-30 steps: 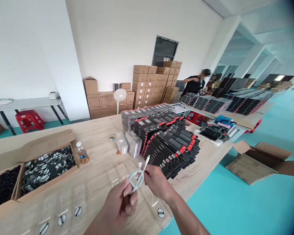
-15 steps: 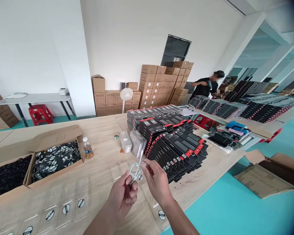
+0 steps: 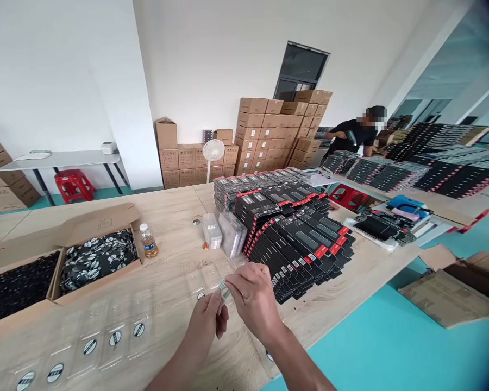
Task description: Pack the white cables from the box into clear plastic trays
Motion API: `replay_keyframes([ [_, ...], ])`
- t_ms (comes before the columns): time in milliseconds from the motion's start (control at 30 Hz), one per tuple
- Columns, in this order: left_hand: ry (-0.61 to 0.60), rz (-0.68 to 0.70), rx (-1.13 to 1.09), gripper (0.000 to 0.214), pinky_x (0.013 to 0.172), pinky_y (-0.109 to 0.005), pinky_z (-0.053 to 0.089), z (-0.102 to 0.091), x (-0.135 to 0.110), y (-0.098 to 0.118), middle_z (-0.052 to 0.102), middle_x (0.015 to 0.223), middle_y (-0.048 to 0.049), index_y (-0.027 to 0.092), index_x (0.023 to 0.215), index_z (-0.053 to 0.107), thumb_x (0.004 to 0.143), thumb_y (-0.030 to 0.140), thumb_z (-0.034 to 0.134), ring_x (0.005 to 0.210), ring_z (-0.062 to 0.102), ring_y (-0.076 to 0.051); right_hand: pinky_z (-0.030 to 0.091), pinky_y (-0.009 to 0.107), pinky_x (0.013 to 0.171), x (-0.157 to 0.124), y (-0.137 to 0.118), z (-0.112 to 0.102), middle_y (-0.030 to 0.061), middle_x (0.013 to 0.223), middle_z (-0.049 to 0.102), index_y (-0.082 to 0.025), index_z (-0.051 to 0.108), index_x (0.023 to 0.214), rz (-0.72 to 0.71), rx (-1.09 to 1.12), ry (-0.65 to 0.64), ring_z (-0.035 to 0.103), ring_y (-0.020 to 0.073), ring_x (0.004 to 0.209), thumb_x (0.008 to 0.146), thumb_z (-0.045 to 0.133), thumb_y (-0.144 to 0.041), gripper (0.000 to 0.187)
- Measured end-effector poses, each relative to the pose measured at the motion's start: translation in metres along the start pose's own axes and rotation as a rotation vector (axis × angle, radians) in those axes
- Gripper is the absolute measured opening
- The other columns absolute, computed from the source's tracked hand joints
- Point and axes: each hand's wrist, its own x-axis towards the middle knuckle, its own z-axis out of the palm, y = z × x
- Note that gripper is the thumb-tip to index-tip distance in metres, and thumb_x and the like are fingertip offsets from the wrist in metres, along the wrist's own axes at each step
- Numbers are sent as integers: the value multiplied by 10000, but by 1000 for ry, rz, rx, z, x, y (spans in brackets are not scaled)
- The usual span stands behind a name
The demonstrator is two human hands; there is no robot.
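Closed left hand (image 3: 206, 319) and right hand (image 3: 253, 297) pinch one cable (image 3: 223, 287); left of them stand one bottle (image 3: 148, 242), two open boxes (image 3: 101, 222).

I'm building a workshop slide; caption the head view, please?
Left hand and right hand hold a pale cable over a wooden table, near piled black-and-red packages.

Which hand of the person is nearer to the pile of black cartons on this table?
Right. The right hand is in front of the pile of black cartons, overlapping its lower left edge in this view; the left hand is farther, to the pile's left.
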Motion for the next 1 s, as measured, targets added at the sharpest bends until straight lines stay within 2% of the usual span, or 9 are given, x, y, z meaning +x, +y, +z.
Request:
replay_keyframes([
  [133, 28, 19, -20, 518, 413, -233, 220, -8, 1, -20, 498, 477, 24, 194, 548, 423, 725, 651, 591, 392, 392, -75, 330, 387, 854, 4, -2, 6, 4, 743, 638, -257, 711, 778, 83, 154, 31, 539, 169, 784, 866, 600, -235, 143],
  [200, -2, 10, -224, 488, 448, -224, 274, -8, -3, -22, 558, 564, 13, 194, 582, 414, 728, 609, 626, 446, 444, -79, 370, 394, 881, 3, 4, 15, 33, 886, 652, -260, 713, 854, 244, 296, 97, 560, 203, 899, 845, 620, -291, 98],
  [267, -46, -1, -393, 462, 480, -217, 313, -8, -6, -19, 596, 625, -1, 192, 602, 409, 742, 565, 643, 491, 490, -87, 434, 378, 861, -1, 9, 26, 58, 1052, 635, -259, 680, 1006, 445, 538, 83, 565, 228, 1003, 805, 653, -348, 222],
  [367, -110, -46, -491, 424, 478, -205, 322, -8, -9, -16, 623, 644, -33, 181, 604, 426, 791, 506, 625, 509, 529, -97, 519, 313, 681, -11, 9, 40, 58, 1115, 639, -258, 591, 1159, 716, 1002, -186, 637, 201, 869, 748, 689, -393, 443],
  [467, -174, -92, -579, 386, 453, -197, 311, -10, -10, -20, 633, 641, -56, 173, 604, 450, 854, 443, 565, 499, 545, -102, 439, 223, 410, -22, 4, 50, 61, 1021, 682, -239, 543, 1196, 951, 1341, -350, 625, 134, 555, 778, 628, -399, 456],
  [600, -295, -129, -747, 372, 495, -195, 371, -13, -11, -29, 664, 706, -79, 154, 619, 511, 912, 382, 481, 545, 584, -99, 311, 179, 302, -33, 0, 61, 66, 930, 707, -226, 517, 1206, 1110, 1559, -274, 607, 131, 454, 760, 599, -332, 466],
  [700, -314, -198, -775, 320, 606, -216, 448, -17, -12, -35, 706, 866, -103, 129, 841, 629, 923, 385, 456, 668, 644, -115, 381, 195, 362, -36, 8, 66, 36, 823, 704, -223, 564, 1094, 1224, 1572, -149, 641, 156, 534, 742, 621, -324, 371],
  [833, -315, -357, -532, 462, 705, -308, 482, -41, -5, -42, 674, 1108, -153, 178, 1151, 573, 863, 525, 471, 921, 666, -220, 475, 242, 529, -41, 37, 61, -21, 694, 647, -220, 583, 936, 1222, 1395, 46, 635, 149, 610, 746, 678, -429, 297],
  [1000, 29, -400, 502, 410, 623, -323, 469, -87, 42, -53, 704, 848, -125, 158, 763, 650, 744, 565, 606, 773, 673, -258, 360, 226, 435, -61, 70, 46, -49, 628, 585, -226, 560, 922, 1165, 1206, -89, 517, 100, 455, 786, 642, -492, 310],
])
